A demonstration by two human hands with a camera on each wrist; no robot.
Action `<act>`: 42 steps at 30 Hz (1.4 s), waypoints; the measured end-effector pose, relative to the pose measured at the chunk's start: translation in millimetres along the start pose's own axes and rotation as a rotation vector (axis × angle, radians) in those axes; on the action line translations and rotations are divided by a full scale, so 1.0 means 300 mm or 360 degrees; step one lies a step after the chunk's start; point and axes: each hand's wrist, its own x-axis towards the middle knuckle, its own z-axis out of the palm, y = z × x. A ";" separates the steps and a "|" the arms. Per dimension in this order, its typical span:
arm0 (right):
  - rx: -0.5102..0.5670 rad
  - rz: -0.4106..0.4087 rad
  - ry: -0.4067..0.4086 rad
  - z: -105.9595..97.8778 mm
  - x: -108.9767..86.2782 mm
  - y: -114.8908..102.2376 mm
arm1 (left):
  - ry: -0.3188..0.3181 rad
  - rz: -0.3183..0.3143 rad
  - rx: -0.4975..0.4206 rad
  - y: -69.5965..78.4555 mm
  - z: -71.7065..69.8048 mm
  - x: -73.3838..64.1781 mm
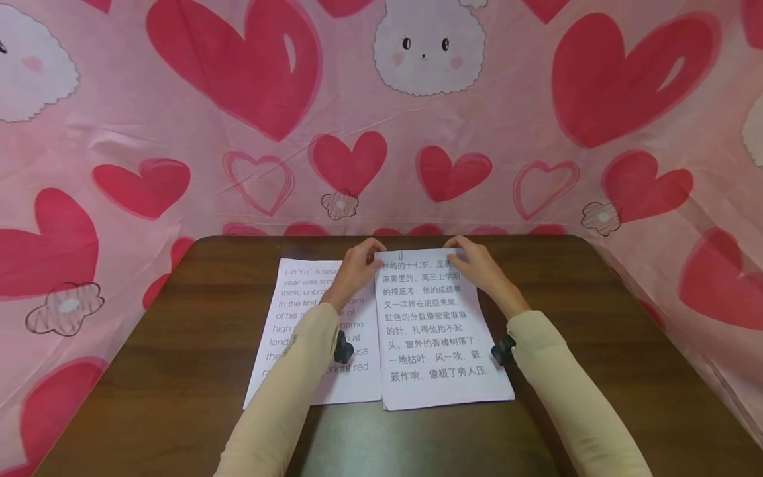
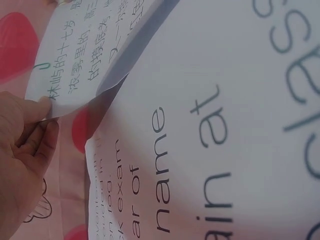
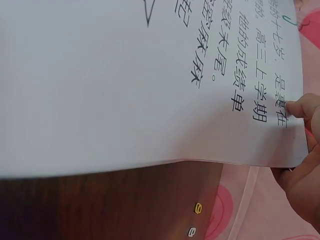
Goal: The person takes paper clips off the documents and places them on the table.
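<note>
A white sheet with printed Chinese text (image 1: 432, 331) has its top edge raised off the table. My left hand (image 1: 354, 268) pinches its top left corner between thumb and fingers, as the left wrist view shows. At the top right corner my right hand (image 1: 481, 268) grips the paper, thumb on the printed face (image 3: 240, 65). A green paper clip (image 2: 42, 66) sits on the top edge between both hands. Beneath my left forearm lies another white sheet, printed in English (image 1: 322, 391), partly hidden by that arm.
Both sheets are on a dark brown wooden table (image 1: 179, 371). A yellow paper clip (image 3: 198, 208) and a white paper clip (image 3: 192, 232) lie near the table's far edge in the right wrist view. A pink cloth with hearts (image 1: 399, 112) hangs behind the table.
</note>
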 end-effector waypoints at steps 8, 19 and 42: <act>0.0023 0.0007 0.0059 0.007 0.001 0.002 | -0.0008 -0.0006 -0.0012 0.003 0.003 0.002; 0.0071 0.0056 0.0094 0.005 -0.003 -0.004 | -0.0016 -0.0010 -0.0002 0.015 0.000 0.002; 0.0118 0.0225 0.0233 0.038 -0.019 0.002 | -0.0027 -0.0026 0.0006 0.012 0.025 -0.013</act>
